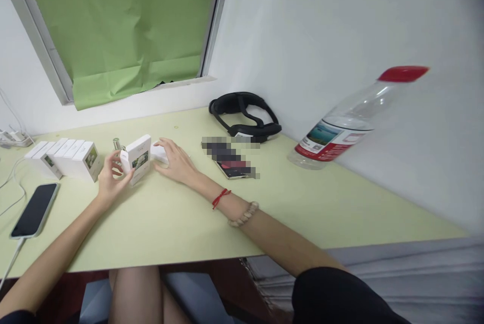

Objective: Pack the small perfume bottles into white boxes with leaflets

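My left hand [112, 177] is wrapped round the left side of a small white box [138, 159] with a picture on its front. The box stands upright on the pale green table [159, 233]. To the right of that box, my right hand [176, 162] has its fingers apart, beside another white item [159, 153] lying on the table and partly hidden by the hand. Behind my left hand, a small greenish bottle [117, 143] shows in part. Several similar white boxes [73, 157] stand in a row at the left.
A phone [35, 210] with a cable lies at the left, below a power strip [15, 138]. A partly blurred phone [229, 160] and a black headset [245, 116] are right of my hands. A large plastic bottle [336, 135] stands near the wall.
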A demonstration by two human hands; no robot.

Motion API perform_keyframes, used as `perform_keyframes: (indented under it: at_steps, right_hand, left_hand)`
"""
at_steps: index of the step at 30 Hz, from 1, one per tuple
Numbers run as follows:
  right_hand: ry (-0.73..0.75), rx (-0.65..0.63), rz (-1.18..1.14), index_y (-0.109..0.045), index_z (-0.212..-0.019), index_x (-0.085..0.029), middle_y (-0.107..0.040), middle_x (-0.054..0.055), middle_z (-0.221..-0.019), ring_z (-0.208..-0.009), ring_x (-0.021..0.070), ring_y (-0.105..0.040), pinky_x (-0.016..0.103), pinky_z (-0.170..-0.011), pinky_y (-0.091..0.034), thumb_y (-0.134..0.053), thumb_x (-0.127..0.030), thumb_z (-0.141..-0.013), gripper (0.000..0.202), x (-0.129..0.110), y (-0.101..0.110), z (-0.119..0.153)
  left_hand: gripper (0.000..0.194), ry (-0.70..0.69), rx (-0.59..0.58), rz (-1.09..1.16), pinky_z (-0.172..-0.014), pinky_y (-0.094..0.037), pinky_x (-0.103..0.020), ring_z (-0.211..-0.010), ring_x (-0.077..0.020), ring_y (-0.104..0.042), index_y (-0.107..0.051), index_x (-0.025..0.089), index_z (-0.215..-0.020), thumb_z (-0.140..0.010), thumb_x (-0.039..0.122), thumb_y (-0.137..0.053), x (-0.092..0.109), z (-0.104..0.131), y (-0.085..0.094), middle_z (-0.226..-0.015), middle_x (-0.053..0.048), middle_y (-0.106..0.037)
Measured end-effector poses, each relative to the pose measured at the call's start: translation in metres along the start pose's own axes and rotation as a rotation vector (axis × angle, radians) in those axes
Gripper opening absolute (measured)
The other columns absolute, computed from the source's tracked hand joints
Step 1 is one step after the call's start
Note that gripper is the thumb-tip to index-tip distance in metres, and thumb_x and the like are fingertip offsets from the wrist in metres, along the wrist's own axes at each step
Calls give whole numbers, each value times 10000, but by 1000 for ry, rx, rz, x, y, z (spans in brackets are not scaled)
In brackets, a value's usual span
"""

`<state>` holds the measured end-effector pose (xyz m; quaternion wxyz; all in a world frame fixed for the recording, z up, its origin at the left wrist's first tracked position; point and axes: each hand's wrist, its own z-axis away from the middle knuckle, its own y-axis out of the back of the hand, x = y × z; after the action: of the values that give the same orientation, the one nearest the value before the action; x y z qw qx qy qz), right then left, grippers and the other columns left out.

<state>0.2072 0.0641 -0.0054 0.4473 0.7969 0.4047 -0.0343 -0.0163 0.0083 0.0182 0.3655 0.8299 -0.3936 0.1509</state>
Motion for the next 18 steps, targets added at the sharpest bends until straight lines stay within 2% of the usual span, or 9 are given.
perform_keyframes:
  at_steps: [2,4,7,10,12,15,18]
  right_hand:
    - [-95,-25,67,-452,-1327,-177,-443,188,-1409,-1334,350,-416,521,-1088,-346,-710,-329,-692,702,5,-3,0]
    - [-191,-74,105,-424,-1376,-168,-428,194,-1415,-1333,372,-403,526,-1095,-319,-739,-354,-649,813,9,-5,1]
    - [-272,-121,99,-425,-1383,-182,-503,158,-1348,-1256,335,-479,482,-1063,-354,-692,-332,-688,760,13,-6,2]
    - [-293,-118,108,-460,-1342,-201,-571,133,-1267,-1170,307,-535,452,-1004,-396,-639,-290,-729,645,17,-5,1]
    - [-313,-113,133,-473,-1325,-214,-586,132,-1243,-1146,312,-543,447,-973,-411,-632,-295,-739,612,20,-4,0]
    - [-365,-140,153,-475,-1322,-216,-601,141,-1221,-1123,324,-553,447,-953,-419,-632,-326,-755,598,22,-4,-2]
    - [-385,-121,153,-464,-1330,-203,-604,150,-1213,-1110,331,-562,456,-951,-423,-617,-347,-781,589,25,-4,-4]
  left_hand:
    - [610,-69,0,-77,-542,-492,-184,-645,-76,-567,-415,246,-1265,-762,446,-696,-1,2,1,-910,9,-595]
    - [677,-96,-44,-124,-521,-462,-177,-630,-79,-564,-368,239,-1308,-764,479,-691,-1,4,1,-860,24,-592]
    - [769,-78,-150,-203,-504,-425,-172,-645,-96,-587,-309,233,-1371,-763,520,-681,0,4,2,-821,34,-602]
    - [837,-43,-249,-310,-487,-399,-182,-665,-120,-618,-296,228,-1408,-742,543,-693,2,4,3,-796,38,-621]
    - [762,-84,-307,-393,-495,-408,-198,-750,-157,-651,-393,228,-1363,-736,529,-704,3,4,2,-801,19,-638]
    - [485,-220,-362,-499,-557,-467,-232,-919,-207,-662,-560,239,-1205,-772,416,-687,1,5,0,-929,-35,-668]
    - [344,-339,-337,-529,-683,-529,-280,-981,-217,-656,-588,223,-1136,-808,308,-643,-3,5,-1,-1081,-77,-653]
